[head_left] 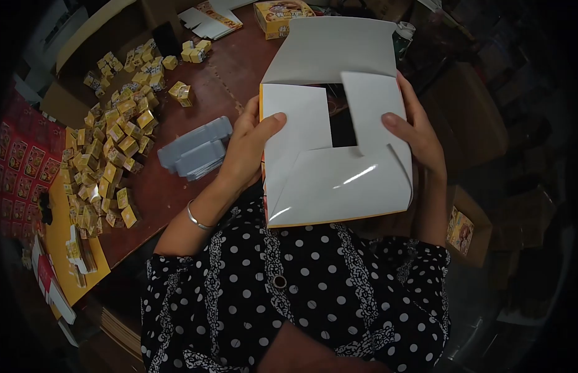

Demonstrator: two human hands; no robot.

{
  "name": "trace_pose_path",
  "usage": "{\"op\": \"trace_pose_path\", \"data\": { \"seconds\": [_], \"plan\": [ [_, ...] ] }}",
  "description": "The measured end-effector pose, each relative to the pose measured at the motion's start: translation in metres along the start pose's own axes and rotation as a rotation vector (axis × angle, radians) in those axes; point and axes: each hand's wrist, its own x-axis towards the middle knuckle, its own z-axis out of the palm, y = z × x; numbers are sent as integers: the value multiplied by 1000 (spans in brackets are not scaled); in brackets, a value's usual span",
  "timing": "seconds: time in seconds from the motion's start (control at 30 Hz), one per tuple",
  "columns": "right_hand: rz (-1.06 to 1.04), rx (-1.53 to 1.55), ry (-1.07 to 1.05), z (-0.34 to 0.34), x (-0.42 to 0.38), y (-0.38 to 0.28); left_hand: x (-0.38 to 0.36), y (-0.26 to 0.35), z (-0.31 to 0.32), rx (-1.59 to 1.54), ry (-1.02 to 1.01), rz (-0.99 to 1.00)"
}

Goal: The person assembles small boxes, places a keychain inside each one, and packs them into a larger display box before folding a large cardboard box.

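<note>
Carton point(336, 168) clasped between left hand point(250, 146), right hand point(419, 133) thumbs.

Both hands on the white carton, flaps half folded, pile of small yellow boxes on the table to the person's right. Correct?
Not quite. In the head view the pile of small yellow boxes lies to the person's left, not the right. The rest holds: the left hand and right hand both hold the white carton, its flaps half folded.
</note>
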Motion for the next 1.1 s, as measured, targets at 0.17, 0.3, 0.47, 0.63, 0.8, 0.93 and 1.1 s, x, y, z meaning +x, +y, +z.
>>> {"op": "trace_pose_path", "data": {
  "seconds": [0.17, 0.3, 0.47, 0.63, 0.8, 0.93, 1.1],
  "plan": [
    [67, 20, 19, 8, -3, 14, -1, -3, -5, -31, -4, -61],
    [124, 38, 12, 8, -5, 16, 0, -2, -5, -9, -9, -33],
    [21, -204, -48, 6, 4, 17, -1, -1, -9, -3, 18, -12],
    [-21, -134, -190, -57, 80, -12, 2, -3, -3, 84, -27, -14],
    [-81, -631, -1023, 2, 128, -44, 2, 9, 1, 143, -109, 9],
    [-35, -717, -957, 31, 107, -31, -6, 0, -12, 58, -98, -27],
    [62, -759, -757, 42, 86, -12, -22, -18, -25, -47, -107, -239]
  ]
}}
